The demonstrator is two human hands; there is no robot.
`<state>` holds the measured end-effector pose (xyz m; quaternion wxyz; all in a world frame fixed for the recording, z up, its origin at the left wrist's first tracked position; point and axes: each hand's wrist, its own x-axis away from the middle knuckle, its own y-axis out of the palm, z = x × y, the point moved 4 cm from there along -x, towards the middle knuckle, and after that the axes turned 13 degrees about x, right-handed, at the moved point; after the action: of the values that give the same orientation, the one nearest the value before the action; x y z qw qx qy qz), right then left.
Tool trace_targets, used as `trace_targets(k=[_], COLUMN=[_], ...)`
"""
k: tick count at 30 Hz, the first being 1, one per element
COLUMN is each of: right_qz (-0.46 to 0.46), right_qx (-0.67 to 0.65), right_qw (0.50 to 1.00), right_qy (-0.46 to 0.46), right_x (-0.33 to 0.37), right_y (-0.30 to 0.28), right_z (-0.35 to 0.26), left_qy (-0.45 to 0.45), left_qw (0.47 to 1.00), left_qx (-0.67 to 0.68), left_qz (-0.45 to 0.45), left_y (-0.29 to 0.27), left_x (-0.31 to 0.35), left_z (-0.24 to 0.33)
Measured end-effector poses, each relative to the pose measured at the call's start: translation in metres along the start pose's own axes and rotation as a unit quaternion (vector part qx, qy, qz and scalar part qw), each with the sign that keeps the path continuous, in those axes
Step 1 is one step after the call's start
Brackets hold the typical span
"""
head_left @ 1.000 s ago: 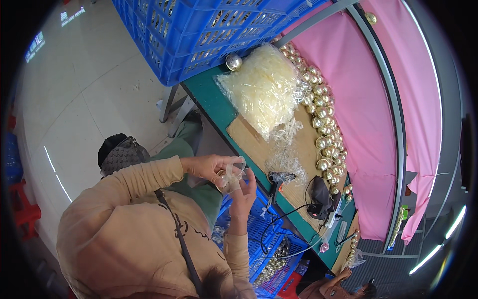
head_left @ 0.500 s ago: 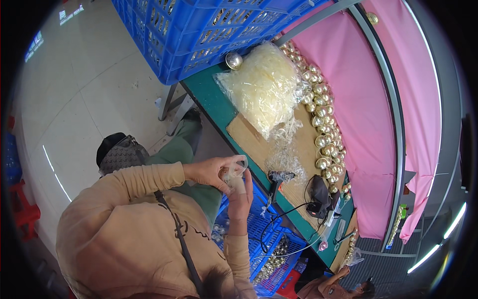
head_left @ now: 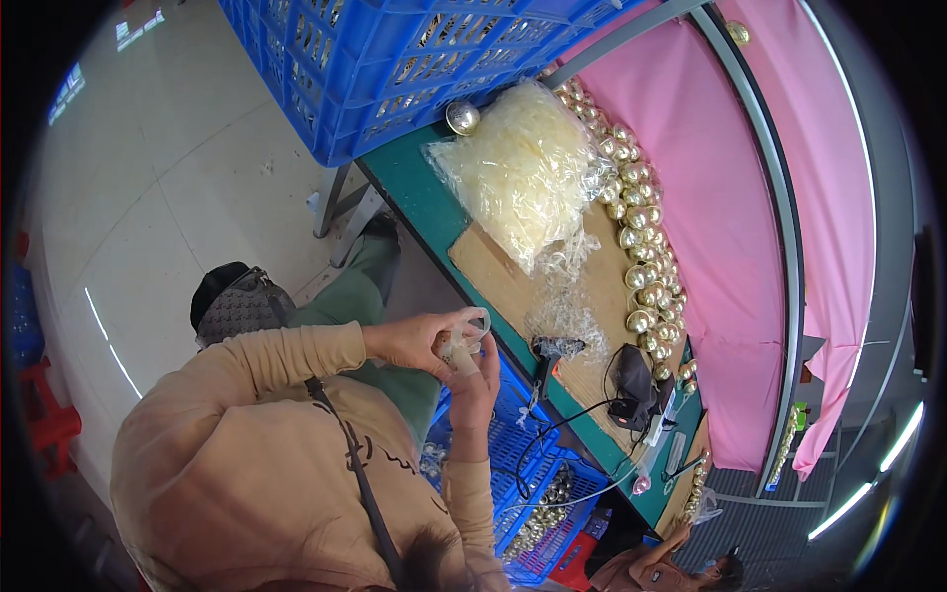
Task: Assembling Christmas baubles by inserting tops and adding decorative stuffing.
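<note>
Both hands are together in front of my body, just off the table's near edge. A small translucent, whitish plastic piece (head_left: 462,347), with a clear curved rim on top, is between them; its exact kind I cannot make out. My left hand (head_left: 414,342) comes from the left and curls its fingers round it. My right hand (head_left: 475,393) comes up from below and grips its other side, thumb and fingers raised. The fingers hide much of the piece. On the table nearby lies a large clear bag (head_left: 523,168) of pale yellowish, thin plastic pieces.
Shiny gold balls (head_left: 646,266) line the table's far side, before pink cloth (head_left: 691,197). A blue crate (head_left: 375,79) stands at the top. A black tool (head_left: 545,365), cables and a dark device (head_left: 633,380) lie nearer. Blue baskets (head_left: 523,434) sit below; another person (head_left: 661,567) works lower right.
My fingers have shifted slightly round the plastic piece, and less of its whitish lower part shows. The right hand has moved up a little; the table's things stay where they were.
</note>
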<state>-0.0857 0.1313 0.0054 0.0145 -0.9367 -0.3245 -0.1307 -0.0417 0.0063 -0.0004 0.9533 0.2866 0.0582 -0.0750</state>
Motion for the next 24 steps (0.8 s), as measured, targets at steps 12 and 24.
trace_targets(k=[12,24], right_qz=[-0.12,-0.027], right_qx=[-0.152,0.011], right_qw=[0.98,0.999], right_qy=[0.045,0.016], right_x=[-0.002,0.011], right_y=[0.002,-0.023], right_z=[-0.002,0.015], left_qy=[-0.011,-0.018], left_qw=[1.0,0.996], left_qx=[0.011,0.083], left_qz=[0.025,-0.024], left_y=[-0.008,0.005], left_x=[0.002,-0.001], left_z=[-0.003,-0.009])
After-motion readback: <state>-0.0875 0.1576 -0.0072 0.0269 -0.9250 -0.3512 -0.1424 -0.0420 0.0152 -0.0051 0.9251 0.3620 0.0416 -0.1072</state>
